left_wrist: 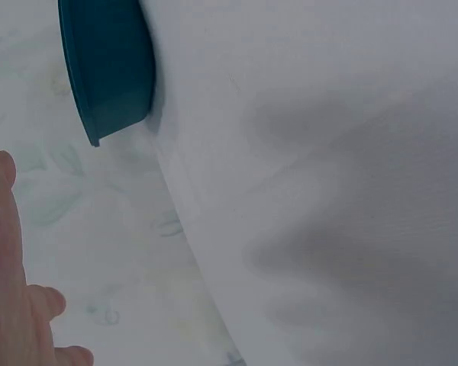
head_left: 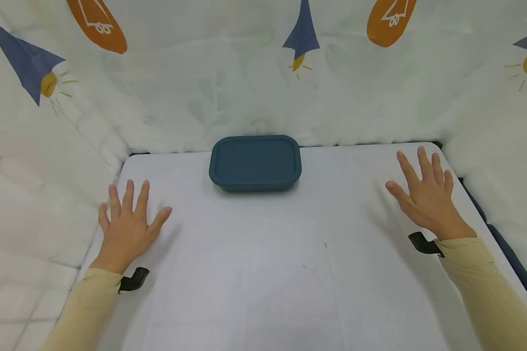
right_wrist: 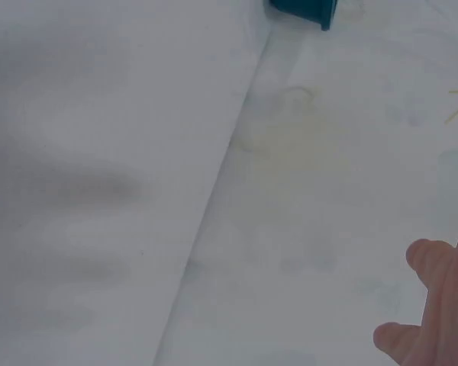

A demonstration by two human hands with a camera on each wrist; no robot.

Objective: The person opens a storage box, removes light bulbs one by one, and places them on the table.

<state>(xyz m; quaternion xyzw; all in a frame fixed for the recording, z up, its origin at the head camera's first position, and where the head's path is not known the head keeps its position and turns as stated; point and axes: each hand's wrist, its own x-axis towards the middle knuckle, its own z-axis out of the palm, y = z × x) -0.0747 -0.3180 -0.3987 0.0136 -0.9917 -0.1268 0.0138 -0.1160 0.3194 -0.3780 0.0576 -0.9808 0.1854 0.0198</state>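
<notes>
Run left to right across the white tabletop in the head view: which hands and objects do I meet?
Left hand → dark teal container → right hand.

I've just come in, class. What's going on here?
A person holds both hands open, fingers spread, over a white table: the left hand at the left side, the right hand at the right. A dark blue box sits by the far edge, between them. Neither hand touches it; nothing is being handled at this moment.

The box [head_left: 255, 162] is dark teal, the tabletop [head_left: 254, 253] white, the backdrop [head_left: 202, 73] blue-and-orange patterned.
</notes>
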